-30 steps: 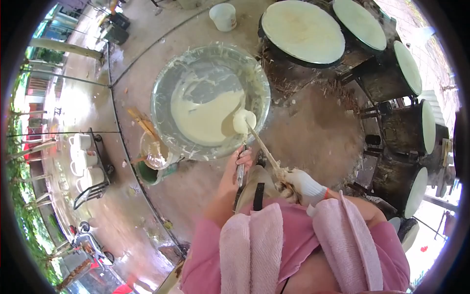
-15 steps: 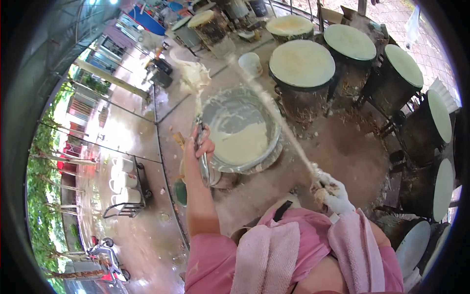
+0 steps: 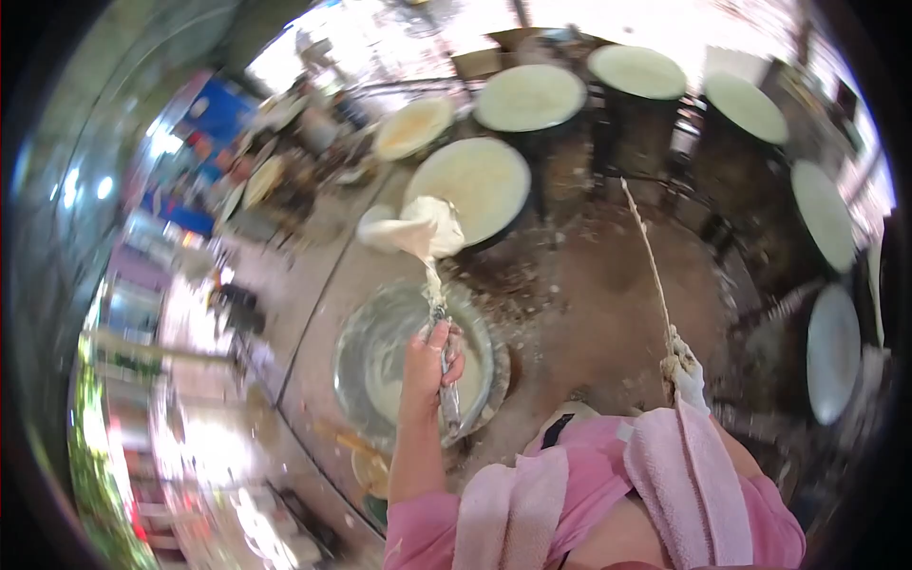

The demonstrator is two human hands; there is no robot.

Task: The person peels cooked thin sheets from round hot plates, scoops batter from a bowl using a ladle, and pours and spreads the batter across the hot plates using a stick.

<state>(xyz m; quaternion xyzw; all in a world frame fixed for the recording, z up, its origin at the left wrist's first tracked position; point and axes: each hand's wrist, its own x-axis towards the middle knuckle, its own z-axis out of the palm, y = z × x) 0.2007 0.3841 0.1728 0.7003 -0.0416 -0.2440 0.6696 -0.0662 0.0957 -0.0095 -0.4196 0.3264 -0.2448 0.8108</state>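
Head view. A ladle [image 3: 450, 397] is held out ahead of the body by the bare left hand [image 3: 434, 363]; its metal handle is enclosed by the fingers, so that the grip is pressed firmly round it. The ladle's bowl and neck are coated with pale batter, and the bowl is seen against the near-left edge of a round griddle [image 3: 489, 180]; whether the two are touching cannot be told. Beneath the left forearm a wide metal basin [image 3: 344, 366] is set, with more batter [image 3: 387, 388] inside. A long thin stick [image 3: 650, 249] is grasped at its wrapped lower end by the right hand [image 3: 692, 386], which is gloved in white; this grip appears closed, though it is partly hidden. The stick's tip is pointed away from the body, well apart from the ladle. Further disc-topped stoves [image 3: 748, 106] are ranged in an arc beyond.

Several faults may be judged possible. Batter could be spilled on the littered floor [image 3: 503, 309] if the ladle were tilted in the gap between basin and griddle. The handle could be twisted in the fingers if batter were spread down from the coated neck. A stove rim could be struck if the stick were swung wide.
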